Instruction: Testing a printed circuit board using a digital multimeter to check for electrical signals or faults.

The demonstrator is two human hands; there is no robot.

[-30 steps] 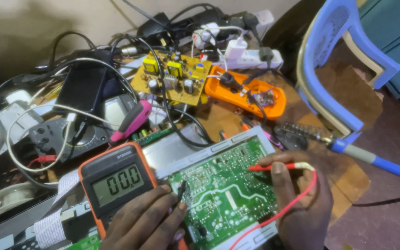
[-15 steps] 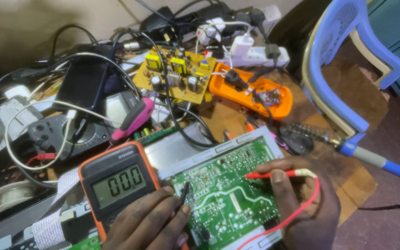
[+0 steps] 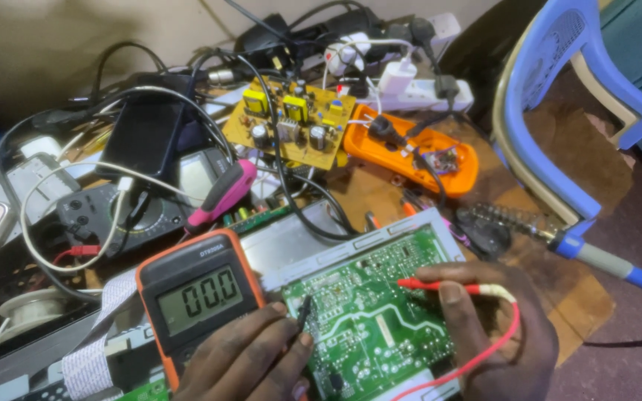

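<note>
- L hand (image 3: 243,356): bottom centre, wrist cut off by frame edge. Fingers pinched round a black probe (image 3: 303,313), tip pointing down onto the green circuit board (image 3: 369,319); exact contact pt too small to tell.
- R hand (image 3: 495,334): lower right, partly cut off at bottom. Thumb + fingers closed on a red probe (image 3: 440,284), lying nearly flat across the board w/ tip toward the left. Red lead (image 3: 484,349) loops round the hand and down out of frame.
- Board: flat, green, white traces, many tiny solder pts, sits in a pale metal frame; its near edge is hidden by both hands.
- Multimeter (image 3: 195,293): orange rubbery case, grey LCD, just left of the board, touching the L hand; lower part hidden behind that hand.
- White ribbon cable (image 3: 102,338) at bottom left, end cut off.
- Mid: pink-handled tool (image 3: 224,191) on a dark analogue meter (image 3: 105,212), black/white cables tangled over it. Soldering iron (image 3: 596,256), blue handle, coiled metal stand, right side, handle runs out of frame.
- Further: yellow-brown board (image 3: 291,122) w/ capacitors + yellow transformers; orange opened meter case (image 3: 410,148) beside it.
- Far: white power strip (image 3: 417,93) w/ plugs, cables piled behind, hard to sort out. Blue plastic chair (image 3: 559,111) top right, partly cropped.
</note>
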